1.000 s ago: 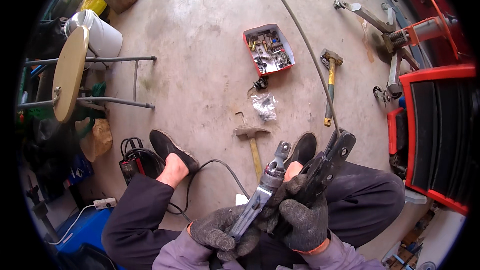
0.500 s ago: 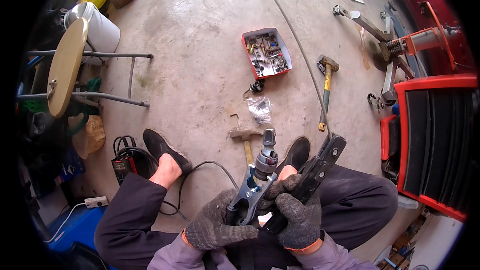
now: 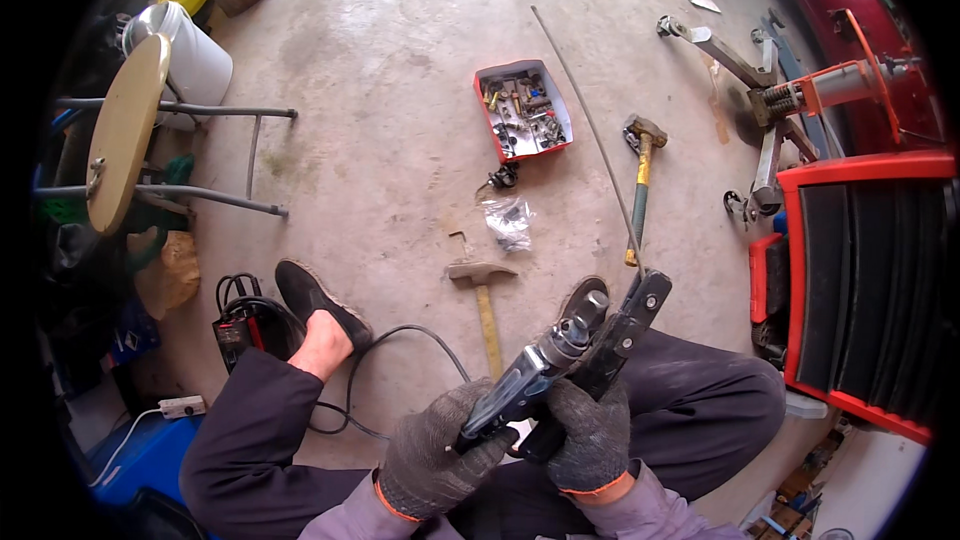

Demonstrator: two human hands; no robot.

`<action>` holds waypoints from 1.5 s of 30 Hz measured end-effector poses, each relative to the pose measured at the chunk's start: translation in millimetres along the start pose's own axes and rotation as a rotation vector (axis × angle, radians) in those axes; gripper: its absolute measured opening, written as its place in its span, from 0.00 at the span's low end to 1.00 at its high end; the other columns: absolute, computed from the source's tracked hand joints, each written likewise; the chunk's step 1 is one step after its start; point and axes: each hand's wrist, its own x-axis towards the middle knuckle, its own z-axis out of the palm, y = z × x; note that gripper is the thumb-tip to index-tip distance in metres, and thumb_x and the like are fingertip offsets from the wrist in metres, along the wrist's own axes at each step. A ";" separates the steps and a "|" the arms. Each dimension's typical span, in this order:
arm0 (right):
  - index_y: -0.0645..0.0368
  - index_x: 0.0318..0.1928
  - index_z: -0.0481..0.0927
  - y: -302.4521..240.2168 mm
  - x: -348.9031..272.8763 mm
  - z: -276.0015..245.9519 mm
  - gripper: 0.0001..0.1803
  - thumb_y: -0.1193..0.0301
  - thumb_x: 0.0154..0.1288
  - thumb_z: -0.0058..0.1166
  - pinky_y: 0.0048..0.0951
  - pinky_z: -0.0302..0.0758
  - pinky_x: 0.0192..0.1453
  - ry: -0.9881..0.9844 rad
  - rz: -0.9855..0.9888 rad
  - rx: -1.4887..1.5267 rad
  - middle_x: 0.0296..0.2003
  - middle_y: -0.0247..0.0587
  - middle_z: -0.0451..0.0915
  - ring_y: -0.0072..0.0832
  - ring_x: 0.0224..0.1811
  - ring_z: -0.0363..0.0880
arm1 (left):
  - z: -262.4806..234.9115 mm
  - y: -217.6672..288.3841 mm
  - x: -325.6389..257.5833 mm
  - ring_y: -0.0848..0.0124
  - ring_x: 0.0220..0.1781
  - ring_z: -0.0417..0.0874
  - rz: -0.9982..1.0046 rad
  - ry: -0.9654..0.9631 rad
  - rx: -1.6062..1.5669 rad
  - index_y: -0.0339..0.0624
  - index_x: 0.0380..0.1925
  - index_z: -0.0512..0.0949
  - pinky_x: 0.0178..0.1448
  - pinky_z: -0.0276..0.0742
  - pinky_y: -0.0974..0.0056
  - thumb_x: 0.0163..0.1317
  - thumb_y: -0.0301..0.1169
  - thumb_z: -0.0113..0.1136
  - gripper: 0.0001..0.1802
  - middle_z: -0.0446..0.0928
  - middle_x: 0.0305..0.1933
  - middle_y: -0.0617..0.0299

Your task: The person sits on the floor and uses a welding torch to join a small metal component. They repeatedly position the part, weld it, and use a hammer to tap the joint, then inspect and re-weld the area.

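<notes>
Wrapped round a silver metal earth clamp (image 3: pixel 512 392), my gloved left hand (image 3: pixel 428 452) is closed low over the lap. A thick jointed metal piece (image 3: pixel 572 332) sits at the far end of the clamp, tilted up to the right. In my gloved right hand (image 3: pixel 590 440) is a black electrode holder (image 3: pixel 622 338), its fingers closed round the handle. A long thin welding rod (image 3: pixel 592 120) sticks out from the holder's tip, pointing away over the floor. The clamp and holder lie close side by side; the clamp's jaws are partly hidden.
Ahead on the concrete are a red box (image 3: pixel 525 110) of small metal parts, a plastic bag (image 3: pixel 510 223), a brick hammer (image 3: pixel 482 275) and a sledgehammer (image 3: pixel 643 175). A black-and-red welding machine (image 3: pixel 238 325), folding stool (image 3: pixel 130 135), jack (image 3: pixel 790 100) and red cabinet (image 3: pixel 860 280) flank me.
The earth clamp with the metal piece has swung from nearly upright to a rightward tilt, closer to the electrode holder. My right fingers have drawn down from beside the clamp.
</notes>
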 end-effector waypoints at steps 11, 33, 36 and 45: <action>0.49 0.22 0.65 15.8 4.9 -5.9 0.28 0.49 0.79 0.32 0.41 0.69 0.46 0.091 0.273 0.510 0.22 0.31 0.66 0.31 0.29 0.65 | -1.8 2.9 -3.6 0.53 0.32 0.85 0.344 0.005 0.407 0.40 0.60 0.74 0.32 0.80 0.52 0.38 0.22 0.67 0.40 0.82 0.38 0.49; 0.63 0.47 0.71 45.3 15.3 -34.0 0.17 0.60 0.80 0.40 0.48 0.81 0.55 -0.155 0.147 0.631 0.38 0.47 0.77 0.39 0.43 0.81 | -1.6 10.1 -2.6 0.47 0.39 0.85 0.364 -0.011 0.357 0.47 0.59 0.78 0.40 0.80 0.51 0.37 0.18 0.64 0.40 0.82 0.45 0.46; 0.62 0.46 0.71 37.7 9.6 -27.5 0.14 0.63 0.80 0.41 0.45 0.82 0.54 -0.073 0.174 0.509 0.37 0.44 0.77 0.37 0.42 0.81 | -0.1 7.3 -2.5 0.50 0.38 0.84 0.358 0.002 0.315 0.47 0.59 0.78 0.39 0.80 0.52 0.38 0.21 0.68 0.40 0.81 0.44 0.47; 0.50 0.63 0.69 18.4 4.1 -8.8 0.27 0.69 0.67 0.64 0.35 0.82 0.48 -0.089 0.019 0.121 0.41 0.30 0.77 0.25 0.43 0.80 | 8.7 -4.7 -6.7 0.61 0.37 0.83 0.010 -0.016 -0.229 0.38 0.58 0.78 0.41 0.79 0.60 0.53 0.28 0.74 0.30 0.81 0.41 0.52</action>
